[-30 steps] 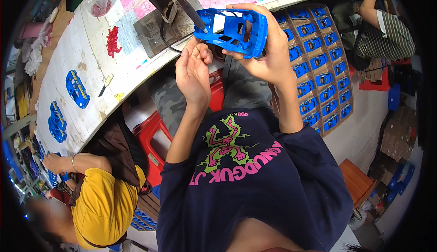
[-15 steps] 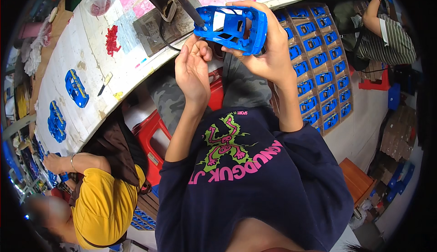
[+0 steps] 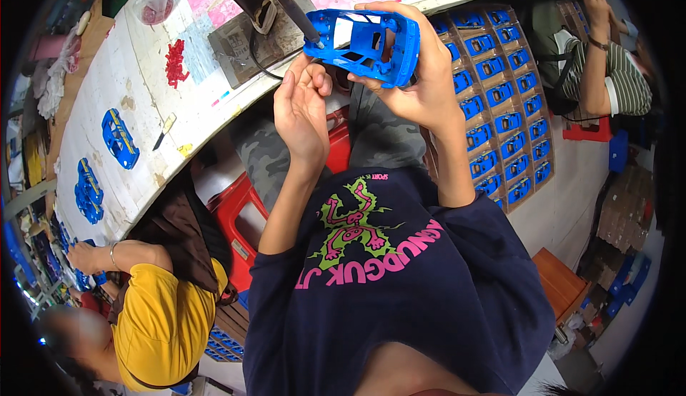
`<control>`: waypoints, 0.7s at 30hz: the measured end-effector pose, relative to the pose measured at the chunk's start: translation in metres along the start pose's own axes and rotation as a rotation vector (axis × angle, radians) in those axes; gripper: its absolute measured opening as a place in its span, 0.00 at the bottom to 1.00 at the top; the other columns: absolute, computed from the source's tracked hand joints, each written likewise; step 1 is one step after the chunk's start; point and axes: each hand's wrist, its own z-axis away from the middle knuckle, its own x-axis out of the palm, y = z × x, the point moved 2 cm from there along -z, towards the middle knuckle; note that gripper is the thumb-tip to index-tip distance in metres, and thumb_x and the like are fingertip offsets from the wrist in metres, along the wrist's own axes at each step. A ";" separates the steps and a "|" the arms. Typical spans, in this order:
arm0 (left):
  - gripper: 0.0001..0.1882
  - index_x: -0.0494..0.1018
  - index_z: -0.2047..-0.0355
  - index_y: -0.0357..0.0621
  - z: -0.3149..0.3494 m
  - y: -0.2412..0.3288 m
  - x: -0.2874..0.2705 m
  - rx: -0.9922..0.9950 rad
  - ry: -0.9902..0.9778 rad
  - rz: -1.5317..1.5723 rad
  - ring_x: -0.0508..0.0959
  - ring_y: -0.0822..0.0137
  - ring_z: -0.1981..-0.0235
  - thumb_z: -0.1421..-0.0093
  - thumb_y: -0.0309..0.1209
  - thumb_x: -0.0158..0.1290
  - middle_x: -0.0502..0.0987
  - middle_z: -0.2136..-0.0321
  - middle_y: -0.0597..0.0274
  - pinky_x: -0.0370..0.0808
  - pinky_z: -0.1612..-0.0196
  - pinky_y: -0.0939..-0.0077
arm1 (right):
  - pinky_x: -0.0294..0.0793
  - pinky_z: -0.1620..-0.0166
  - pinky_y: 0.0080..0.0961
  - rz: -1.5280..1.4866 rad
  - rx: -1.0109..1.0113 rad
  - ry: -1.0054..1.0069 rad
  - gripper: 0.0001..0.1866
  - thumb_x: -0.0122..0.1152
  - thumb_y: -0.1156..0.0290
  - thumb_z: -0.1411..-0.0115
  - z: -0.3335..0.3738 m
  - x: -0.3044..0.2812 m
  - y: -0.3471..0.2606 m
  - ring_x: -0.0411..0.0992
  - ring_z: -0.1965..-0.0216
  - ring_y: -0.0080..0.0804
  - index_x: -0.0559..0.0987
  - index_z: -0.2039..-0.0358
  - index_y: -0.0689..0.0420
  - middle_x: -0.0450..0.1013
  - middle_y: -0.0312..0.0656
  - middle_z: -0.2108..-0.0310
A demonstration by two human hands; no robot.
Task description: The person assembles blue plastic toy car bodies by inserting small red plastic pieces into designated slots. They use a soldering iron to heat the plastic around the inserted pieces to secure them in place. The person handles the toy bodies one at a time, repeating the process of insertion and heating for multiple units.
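Note:
My right hand is closed around one end of a blue plastic toy car body, held with its hollow underside facing up. The fingers lie along the far edge and the thumb along the near one. At the car body's left end, my left hand has its fingers curled, with the fingertips against the corner. Whether a small part is also between them is hidden. A dark metal rod slants down from above, and its tip meets the inside of the car body's left end.
On the white table lie a red pile of small parts, a knife and two blue car bodies. A metal plate sits under the rod. Right stands a cardboard tray of car bodies. Co-workers sit left, in yellow, and right, in stripes.
My hands, the car body and the rod stay almost in place. At the far right, the co-worker in stripes has shifted, with the arms now raised toward the table edge.

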 end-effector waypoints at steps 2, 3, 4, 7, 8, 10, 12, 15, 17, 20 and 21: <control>0.25 0.58 0.57 0.25 0.002 0.001 -0.001 -0.001 0.009 -0.009 0.58 0.72 0.73 0.43 0.39 0.29 0.59 0.77 0.63 0.56 0.67 0.80 | 0.68 0.66 0.16 0.010 -0.017 0.002 0.30 0.69 0.72 0.66 0.000 0.001 -0.001 0.69 0.67 0.23 0.68 0.59 0.63 0.69 0.41 0.62; 0.25 0.58 0.57 0.25 0.002 0.000 -0.001 0.000 0.006 -0.014 0.58 0.72 0.73 0.43 0.39 0.29 0.59 0.77 0.63 0.56 0.67 0.80 | 0.68 0.66 0.16 0.015 -0.025 0.003 0.30 0.69 0.72 0.65 0.000 0.001 -0.001 0.69 0.67 0.24 0.68 0.59 0.63 0.69 0.41 0.62; 0.25 0.58 0.57 0.25 0.002 0.000 -0.001 0.001 0.003 -0.020 0.58 0.72 0.73 0.42 0.39 0.29 0.59 0.77 0.63 0.56 0.67 0.80 | 0.68 0.66 0.16 0.016 -0.030 0.006 0.30 0.69 0.72 0.65 0.001 0.001 -0.001 0.69 0.67 0.23 0.68 0.59 0.63 0.69 0.41 0.62; 0.25 0.58 0.57 0.25 0.000 -0.001 0.002 -0.003 0.001 -0.027 0.58 0.72 0.73 0.42 0.39 0.29 0.58 0.77 0.63 0.56 0.67 0.80 | 0.68 0.66 0.16 0.016 -0.032 0.006 0.30 0.69 0.72 0.65 0.000 -0.001 0.002 0.68 0.68 0.22 0.68 0.59 0.63 0.69 0.40 0.62; 0.25 0.58 0.57 0.25 0.000 -0.001 0.003 -0.007 0.002 -0.027 0.58 0.72 0.73 0.42 0.39 0.29 0.58 0.77 0.63 0.56 0.67 0.80 | 0.67 0.66 0.16 0.015 -0.021 -0.002 0.30 0.69 0.72 0.65 0.001 -0.002 0.004 0.68 0.69 0.22 0.68 0.59 0.63 0.69 0.40 0.62; 0.25 0.58 0.56 0.25 -0.002 -0.003 0.000 -0.011 -0.018 -0.017 0.58 0.72 0.73 0.43 0.39 0.29 0.58 0.77 0.63 0.56 0.67 0.80 | 0.67 0.67 0.16 0.001 0.010 0.003 0.30 0.69 0.72 0.65 0.001 -0.002 0.004 0.66 0.70 0.21 0.67 0.59 0.63 0.69 0.39 0.64; 0.25 0.58 0.56 0.25 -0.001 -0.006 -0.002 -0.038 -0.017 -0.004 0.58 0.72 0.73 0.43 0.39 0.30 0.58 0.77 0.63 0.56 0.68 0.80 | 0.66 0.68 0.16 -0.026 0.051 0.026 0.31 0.69 0.72 0.65 0.004 -0.002 0.004 0.65 0.72 0.19 0.67 0.58 0.62 0.69 0.37 0.66; 0.24 0.58 0.55 0.27 0.006 -0.012 -0.006 -0.110 0.005 -0.036 0.59 0.74 0.74 0.42 0.38 0.31 0.59 0.77 0.64 0.56 0.69 0.82 | 0.69 0.61 0.23 0.022 0.090 -0.008 0.30 0.67 0.72 0.63 0.014 -0.003 0.016 0.70 0.63 0.34 0.65 0.57 0.62 0.68 0.46 0.65; 0.22 0.58 0.54 0.30 0.019 -0.023 -0.011 -0.162 0.009 -0.129 0.60 0.75 0.73 0.41 0.35 0.32 0.61 0.77 0.65 0.57 0.69 0.84 | 0.67 0.60 0.22 -0.005 0.213 0.029 0.30 0.68 0.70 0.62 0.033 -0.002 0.025 0.69 0.64 0.29 0.65 0.58 0.63 0.69 0.44 0.66; 0.20 0.55 0.50 0.34 0.053 -0.041 -0.019 -0.229 0.049 -0.147 0.63 0.74 0.65 0.42 0.31 0.39 0.64 0.67 0.63 0.59 0.63 0.83 | 0.66 0.59 0.22 -0.273 0.464 0.087 0.29 0.64 0.72 0.58 0.078 -0.002 0.031 0.65 0.62 0.25 0.62 0.56 0.62 0.65 0.41 0.63; 0.21 0.53 0.49 0.36 0.064 -0.047 -0.020 -0.258 0.046 -0.146 0.64 0.73 0.60 0.42 0.30 0.40 0.64 0.61 0.61 0.60 0.58 0.82 | 0.65 0.58 0.22 -0.455 0.551 0.135 0.29 0.62 0.73 0.56 0.097 0.004 0.032 0.64 0.61 0.24 0.60 0.54 0.61 0.63 0.40 0.62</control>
